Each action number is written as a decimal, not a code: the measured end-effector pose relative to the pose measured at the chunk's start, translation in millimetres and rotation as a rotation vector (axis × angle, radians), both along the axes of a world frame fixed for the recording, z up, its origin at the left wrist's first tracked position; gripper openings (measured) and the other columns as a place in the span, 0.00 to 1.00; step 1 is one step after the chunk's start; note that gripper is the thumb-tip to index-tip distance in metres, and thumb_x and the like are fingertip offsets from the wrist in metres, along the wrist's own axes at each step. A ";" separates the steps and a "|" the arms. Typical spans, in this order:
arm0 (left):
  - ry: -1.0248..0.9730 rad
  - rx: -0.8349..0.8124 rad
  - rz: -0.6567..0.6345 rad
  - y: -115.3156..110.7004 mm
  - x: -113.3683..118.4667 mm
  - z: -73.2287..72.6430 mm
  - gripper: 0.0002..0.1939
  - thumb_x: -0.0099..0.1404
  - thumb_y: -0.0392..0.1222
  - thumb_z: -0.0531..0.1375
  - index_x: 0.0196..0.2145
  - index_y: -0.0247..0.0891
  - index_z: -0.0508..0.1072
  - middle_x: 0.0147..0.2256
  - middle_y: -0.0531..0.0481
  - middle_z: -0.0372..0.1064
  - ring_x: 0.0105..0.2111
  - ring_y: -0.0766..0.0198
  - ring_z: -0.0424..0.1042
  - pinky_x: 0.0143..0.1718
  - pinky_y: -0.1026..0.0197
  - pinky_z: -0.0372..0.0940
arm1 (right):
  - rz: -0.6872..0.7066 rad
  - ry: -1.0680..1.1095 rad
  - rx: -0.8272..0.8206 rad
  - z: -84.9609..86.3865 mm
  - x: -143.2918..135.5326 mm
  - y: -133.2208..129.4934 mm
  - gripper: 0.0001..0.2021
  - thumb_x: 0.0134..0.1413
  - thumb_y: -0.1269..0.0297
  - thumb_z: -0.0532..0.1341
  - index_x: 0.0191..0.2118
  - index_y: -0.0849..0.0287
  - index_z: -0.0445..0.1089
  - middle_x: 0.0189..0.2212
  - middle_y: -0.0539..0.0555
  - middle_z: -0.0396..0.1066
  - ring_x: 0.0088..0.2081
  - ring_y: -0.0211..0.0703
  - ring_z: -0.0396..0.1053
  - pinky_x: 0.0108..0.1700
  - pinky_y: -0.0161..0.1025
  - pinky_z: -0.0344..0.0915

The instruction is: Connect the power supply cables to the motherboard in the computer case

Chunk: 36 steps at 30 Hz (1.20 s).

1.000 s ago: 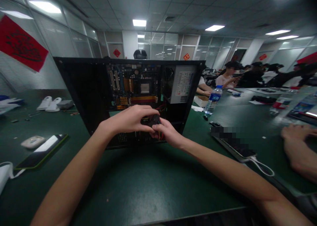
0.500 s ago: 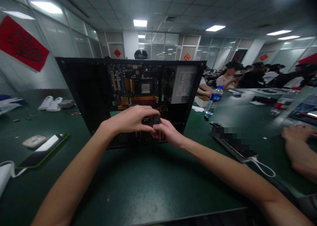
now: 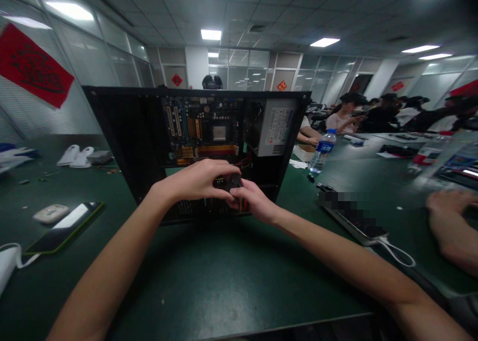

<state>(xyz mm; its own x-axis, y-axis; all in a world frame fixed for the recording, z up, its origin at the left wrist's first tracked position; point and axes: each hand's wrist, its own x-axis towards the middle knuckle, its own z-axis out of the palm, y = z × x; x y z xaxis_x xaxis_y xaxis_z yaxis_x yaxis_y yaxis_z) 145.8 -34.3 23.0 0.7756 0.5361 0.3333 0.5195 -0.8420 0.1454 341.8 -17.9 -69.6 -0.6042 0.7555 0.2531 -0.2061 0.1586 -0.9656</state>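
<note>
An open black computer case (image 3: 123,132) stands on the table, its side facing me. Inside are a motherboard (image 3: 220,114) and, at the upper right, a power supply (image 3: 276,127). In front of the lower part of the case, both hands meet at a small bundle of dark cables (image 3: 234,181) with some coloured wires. My left hand (image 3: 199,179) pinches the bundle from the left between thumb and fingers. From the right, my right hand (image 3: 257,199) closes on the same bundle, its fingers partly hidden. The exact shape of the cable ends is too dark to make out.
The green table (image 3: 209,281) carries a phone (image 3: 65,229) and a pale rounded case (image 3: 51,213) on the left. To the right are a water bottle (image 3: 323,152) and a dark device (image 3: 353,216) with a white cable. Another person's hand (image 3: 451,206) rests at the far right.
Almost nothing differs. Both hands keep their grip on the cables, with only a very slight shift of the fingers and wires.
</note>
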 end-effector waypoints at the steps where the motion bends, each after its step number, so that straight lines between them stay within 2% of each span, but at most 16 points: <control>1: 0.006 0.001 0.000 0.0 0.0 0.0 0.28 0.63 0.54 0.68 0.57 0.40 0.72 0.51 0.40 0.74 0.51 0.52 0.75 0.47 0.57 0.67 | 0.000 -0.001 0.002 0.2 0.0 -0.2 0.12 0.53 0.56 0.62 0.32 0.59 0.65 0.22 0.48 0.67 0.21 0.33 0.60 0.24 0.32 0.54; 12: 0.018 -0.014 0.013 -0.8 0.9 1.0 0.27 0.64 0.54 0.67 0.56 0.38 0.73 0.51 0.39 0.74 0.50 0.52 0.75 0.47 0.57 0.68 | -0.008 -0.018 0.011 0.4 -1.1 -0.3 0.13 0.54 0.54 0.62 0.32 0.59 0.64 0.22 0.48 0.67 0.22 0.33 0.61 0.24 0.32 0.56; 16: 0.005 -0.004 0.024 -2.0 -0.6 4.6 0.27 0.64 0.53 0.67 0.55 0.38 0.73 0.49 0.40 0.74 0.48 0.53 0.75 0.47 0.57 0.68 | 0.022 -0.026 0.008 3.2 1.3 4.3 0.23 0.54 0.41 0.65 0.35 0.59 0.65 0.24 0.48 0.69 0.24 0.35 0.65 0.27 0.32 0.61; 18: -0.007 0.008 0.020 -2.3 -2.9 7.0 0.27 0.64 0.54 0.67 0.55 0.38 0.73 0.49 0.41 0.74 0.48 0.54 0.75 0.48 0.56 0.68 | 0.018 -0.020 -0.016 4.3 2.9 8.4 0.29 0.54 0.33 0.61 0.37 0.59 0.66 0.26 0.50 0.70 0.25 0.36 0.67 0.27 0.33 0.63; 20: -0.017 0.018 0.018 -2.2 -6.0 9.2 0.26 0.64 0.54 0.67 0.55 0.38 0.73 0.48 0.41 0.74 0.48 0.54 0.75 0.49 0.56 0.68 | -0.026 -0.020 -0.009 4.9 4.8 13.0 0.31 0.55 0.30 0.57 0.40 0.58 0.66 0.27 0.51 0.71 0.25 0.38 0.67 0.26 0.34 0.63; 21: -0.019 0.021 0.022 -2.1 -7.7 10.1 0.26 0.65 0.54 0.66 0.56 0.38 0.73 0.49 0.41 0.74 0.48 0.54 0.75 0.50 0.55 0.68 | -0.071 -0.029 0.039 5.0 6.0 15.0 0.30 0.58 0.31 0.56 0.40 0.58 0.67 0.29 0.51 0.72 0.26 0.39 0.68 0.27 0.35 0.65; 23: -0.022 0.026 0.036 -1.9 -10.6 11.2 0.26 0.65 0.53 0.66 0.56 0.37 0.72 0.49 0.41 0.74 0.49 0.54 0.74 0.50 0.55 0.68 | -0.180 -0.070 0.244 5.4 9.3 18.5 0.23 0.64 0.40 0.55 0.42 0.58 0.68 0.34 0.53 0.73 0.32 0.40 0.71 0.33 0.37 0.69; 26: -0.036 0.010 0.041 -1.1 -13.4 11.3 0.27 0.65 0.54 0.66 0.56 0.37 0.72 0.49 0.41 0.74 0.48 0.54 0.75 0.49 0.55 0.68 | -0.309 -0.163 0.704 6.4 17.1 23.2 0.11 0.68 0.58 0.56 0.47 0.58 0.68 0.42 0.56 0.74 0.42 0.43 0.73 0.45 0.41 0.71; 28: -0.054 -0.003 0.031 0.4 -13.9 10.2 0.27 0.65 0.54 0.66 0.56 0.38 0.72 0.49 0.41 0.75 0.48 0.54 0.75 0.49 0.55 0.68 | -0.357 -0.193 1.002 6.6 24.1 28.6 0.12 0.67 0.65 0.56 0.53 0.57 0.66 0.46 0.58 0.73 0.46 0.45 0.73 0.50 0.45 0.72; 32: -0.105 -0.028 0.003 8.6 -11.8 3.7 0.28 0.63 0.53 0.67 0.56 0.37 0.73 0.50 0.40 0.75 0.49 0.54 0.75 0.50 0.56 0.67 | -0.422 -0.235 1.470 4.3 38.0 45.2 0.18 0.64 0.69 0.59 0.57 0.51 0.68 0.51 0.59 0.70 0.55 0.49 0.69 0.57 0.53 0.71; 36: -0.165 -0.101 -0.043 21.0 -8.5 -8.9 0.28 0.62 0.53 0.68 0.56 0.37 0.73 0.50 0.40 0.75 0.50 0.53 0.75 0.51 0.55 0.68 | -0.385 -0.269 1.640 2.6 43.2 55.1 0.16 0.64 0.69 0.60 0.54 0.46 0.73 0.50 0.56 0.72 0.57 0.51 0.69 0.58 0.55 0.72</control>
